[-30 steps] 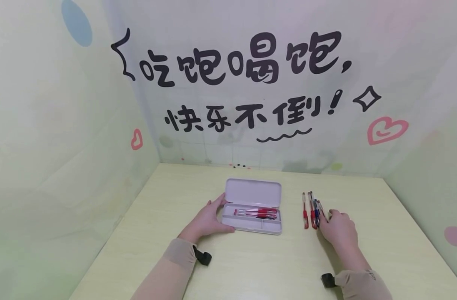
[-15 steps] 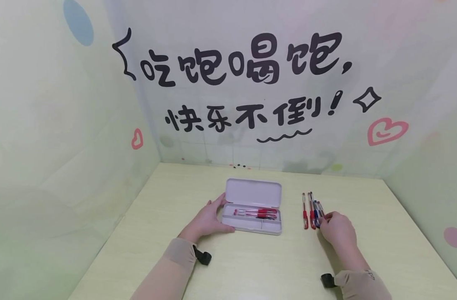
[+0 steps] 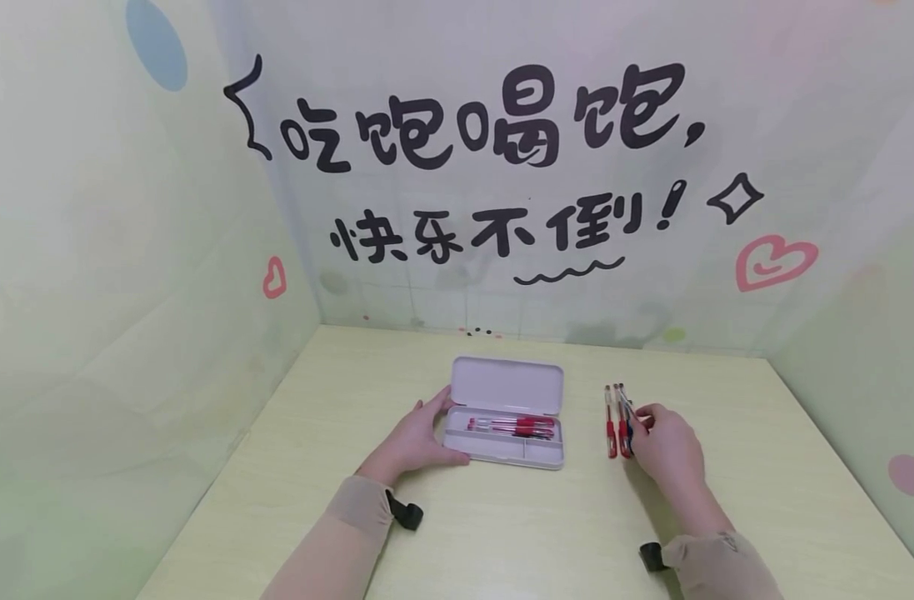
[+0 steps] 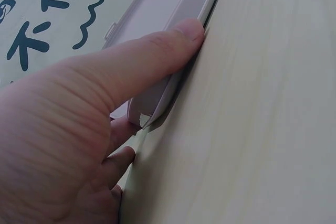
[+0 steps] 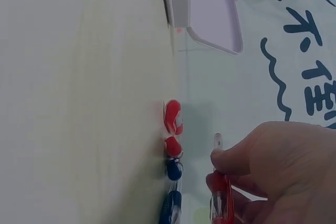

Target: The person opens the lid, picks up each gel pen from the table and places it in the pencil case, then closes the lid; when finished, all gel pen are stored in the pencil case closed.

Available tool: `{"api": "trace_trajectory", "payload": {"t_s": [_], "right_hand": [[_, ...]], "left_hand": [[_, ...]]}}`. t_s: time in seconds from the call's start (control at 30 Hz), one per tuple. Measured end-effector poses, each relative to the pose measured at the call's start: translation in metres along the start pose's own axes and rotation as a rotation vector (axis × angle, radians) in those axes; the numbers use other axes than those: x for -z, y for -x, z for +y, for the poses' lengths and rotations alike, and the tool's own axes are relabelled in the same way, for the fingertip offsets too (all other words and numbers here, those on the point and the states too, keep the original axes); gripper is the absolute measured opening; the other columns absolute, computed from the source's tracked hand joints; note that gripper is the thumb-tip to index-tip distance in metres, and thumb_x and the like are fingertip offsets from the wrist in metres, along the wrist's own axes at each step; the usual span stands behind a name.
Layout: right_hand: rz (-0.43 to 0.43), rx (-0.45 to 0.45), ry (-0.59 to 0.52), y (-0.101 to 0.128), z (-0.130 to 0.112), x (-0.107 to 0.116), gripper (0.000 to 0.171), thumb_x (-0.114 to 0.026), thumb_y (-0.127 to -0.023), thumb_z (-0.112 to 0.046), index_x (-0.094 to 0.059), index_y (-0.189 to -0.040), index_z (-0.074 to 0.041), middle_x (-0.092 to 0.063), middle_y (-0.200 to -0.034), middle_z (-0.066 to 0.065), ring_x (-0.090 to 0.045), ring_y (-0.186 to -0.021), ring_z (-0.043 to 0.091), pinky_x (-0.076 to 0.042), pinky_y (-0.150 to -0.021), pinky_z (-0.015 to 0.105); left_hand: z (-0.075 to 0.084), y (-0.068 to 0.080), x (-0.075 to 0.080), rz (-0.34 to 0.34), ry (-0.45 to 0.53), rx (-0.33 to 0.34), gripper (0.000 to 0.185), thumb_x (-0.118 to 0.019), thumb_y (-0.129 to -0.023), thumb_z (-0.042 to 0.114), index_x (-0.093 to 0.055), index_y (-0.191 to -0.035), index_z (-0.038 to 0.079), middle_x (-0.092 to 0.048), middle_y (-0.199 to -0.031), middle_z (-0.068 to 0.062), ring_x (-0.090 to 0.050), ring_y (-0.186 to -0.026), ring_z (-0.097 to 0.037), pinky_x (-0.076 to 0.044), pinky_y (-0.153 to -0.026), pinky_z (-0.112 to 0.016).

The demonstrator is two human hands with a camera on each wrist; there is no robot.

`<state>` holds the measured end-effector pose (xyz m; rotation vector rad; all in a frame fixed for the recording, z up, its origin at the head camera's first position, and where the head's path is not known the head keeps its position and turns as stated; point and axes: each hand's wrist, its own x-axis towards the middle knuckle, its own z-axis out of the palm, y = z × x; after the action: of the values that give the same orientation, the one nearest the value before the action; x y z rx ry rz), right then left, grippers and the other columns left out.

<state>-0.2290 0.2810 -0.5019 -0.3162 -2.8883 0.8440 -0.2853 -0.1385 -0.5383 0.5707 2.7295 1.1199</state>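
Observation:
My left hand (image 3: 415,439) holds the left end of an open pale pink pencil case (image 3: 486,457), its thumb (image 4: 190,29) against the front wall and its other fingers toward the back. Several red pens (image 3: 527,425) lie in the case's long rear compartment. At the right, my right hand (image 3: 670,446) pinches a clear pen with a red grip (image 5: 222,198) between thumb and fingers, raised over the other pens. Beneath it, two red pens (image 5: 173,115) and two blue-gripped pens (image 5: 170,207) lie side by side on the table; in the head view the hand partly hides the blue ones.
The pencil case's raised lid (image 3: 507,386) leans back behind its tray. A light wooden table (image 3: 501,533) carries everything, closed in by printed cloth walls (image 3: 457,183) at the back and sides. Each wrist wears a small black camera mount (image 3: 406,510).
My right hand has lifted the red pen from the right side of the group and shifted slightly left, over the blue pens. The left hand and the case have stayed put.

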Motion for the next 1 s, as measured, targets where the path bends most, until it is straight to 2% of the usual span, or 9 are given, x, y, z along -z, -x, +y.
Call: {"api": "trace_trajectory", "payload": {"t_s": [0.2,0.4,0.53,0.63,0.83,1.0], "right_hand": [[0.054,0.101,0.002,-0.001,-0.02,-0.005,0.035,-0.063,-0.106,-0.02,-0.07,-0.132,0.002,-0.073,-0.114,0.023,-0.067,-0.091,0.032,-0.05,-0.067,0.035],[0.114,0.219,-0.029,0.0,-0.039,-0.014,0.024,-0.07,-0.104,-0.014,-0.074,-0.123,0.001,-0.073,-0.107,0.019,-0.065,-0.089,0.031,-0.05,-0.071,0.036],[0.134,0.314,-0.023,-0.002,-0.054,-0.023,0.021,-0.072,-0.103,-0.011,-0.076,-0.12,0.0,-0.074,-0.104,0.019,-0.065,-0.09,0.032,-0.053,-0.075,0.042],[0.114,0.351,0.002,-0.004,-0.065,-0.031,0.021,-0.072,-0.103,-0.012,-0.077,-0.121,-0.002,-0.075,-0.106,0.018,-0.065,-0.093,0.033,-0.057,-0.08,0.049],[0.035,0.367,0.056,-0.006,-0.088,-0.046,0.021,-0.073,-0.104,-0.018,-0.079,-0.123,-0.008,-0.076,-0.12,0.019,-0.068,-0.107,0.038,-0.061,-0.093,0.058],[-0.031,0.403,0.101,-0.004,-0.106,-0.053,0.019,-0.075,-0.104,-0.019,-0.08,-0.121,-0.013,-0.076,-0.124,0.016,-0.067,-0.109,0.038,-0.06,-0.097,0.06]], "left_hand": [[0.0,0.0,0.0,0.0,0.002,0.011,0.139,-0.105,-0.07,0.047,-0.022,-0.177,0.014,-0.063,-0.161,-0.002,-0.043,-0.164,-0.032,-0.01,-0.146,-0.051],[-0.002,-0.001,-0.001,-0.005,-0.001,0.01,0.139,-0.105,-0.069,0.047,-0.022,-0.177,0.015,-0.063,-0.16,0.001,-0.044,-0.164,-0.029,-0.009,-0.146,-0.05],[-0.003,-0.002,-0.001,-0.001,-0.006,0.007,0.139,-0.104,-0.07,0.048,-0.022,-0.177,0.015,-0.063,-0.16,0.001,-0.045,-0.163,-0.028,-0.009,-0.146,-0.049],[-0.004,-0.003,-0.002,0.001,-0.005,-0.003,0.139,-0.104,-0.07,0.048,-0.022,-0.177,0.013,-0.064,-0.16,0.001,-0.046,-0.162,-0.028,-0.009,-0.146,-0.049],[-0.004,-0.003,-0.001,0.001,0.002,-0.013,0.139,-0.104,-0.07,0.048,-0.023,-0.176,0.01,-0.065,-0.159,0.0,-0.048,-0.161,-0.028,-0.01,-0.146,-0.05],[-0.003,-0.003,0.0,-0.001,0.011,-0.013,0.139,-0.104,-0.07,0.047,-0.023,-0.176,0.01,-0.064,-0.16,-0.002,-0.047,-0.162,-0.029,-0.009,-0.146,-0.05]]}}
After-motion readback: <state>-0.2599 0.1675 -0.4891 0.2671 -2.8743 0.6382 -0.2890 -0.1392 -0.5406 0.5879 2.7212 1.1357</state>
